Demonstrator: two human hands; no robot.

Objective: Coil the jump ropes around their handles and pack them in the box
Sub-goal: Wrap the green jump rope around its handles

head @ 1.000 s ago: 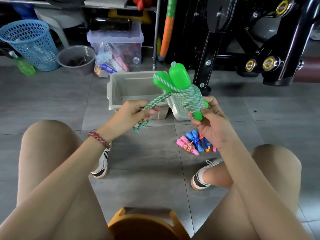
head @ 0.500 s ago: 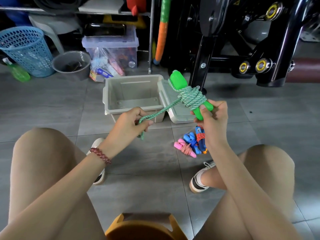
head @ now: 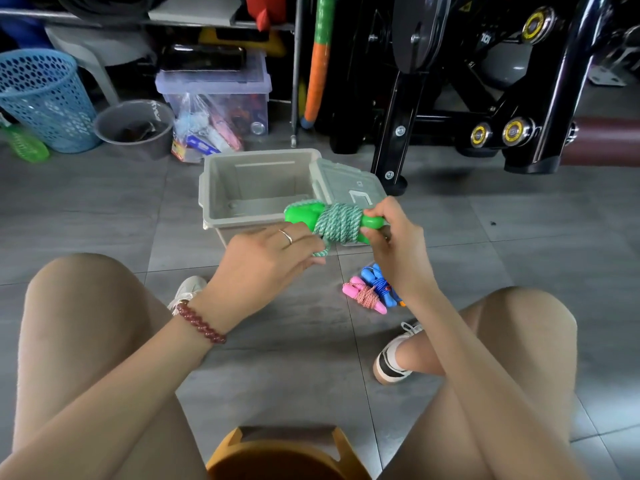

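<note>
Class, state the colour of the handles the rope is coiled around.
Bright green handles, clearest in the head view.

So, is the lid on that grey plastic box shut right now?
No, the grey plastic box stands open, with its lid lying off to its right side and the inside in plain view.

Grey floor tiles (head: 104, 209) all round, evenly lit. Back left, a blue basket (head: 45, 98) beside a grey bucket (head: 138, 128), with a green bottle (head: 24, 147) at the basket's foot. Clear tub (head: 221, 95) next along, white chair (head: 93, 53) behind. On the right, a black gym machine (head: 485, 98), with an orange-green pole (head: 318, 64) just left of it
</note>
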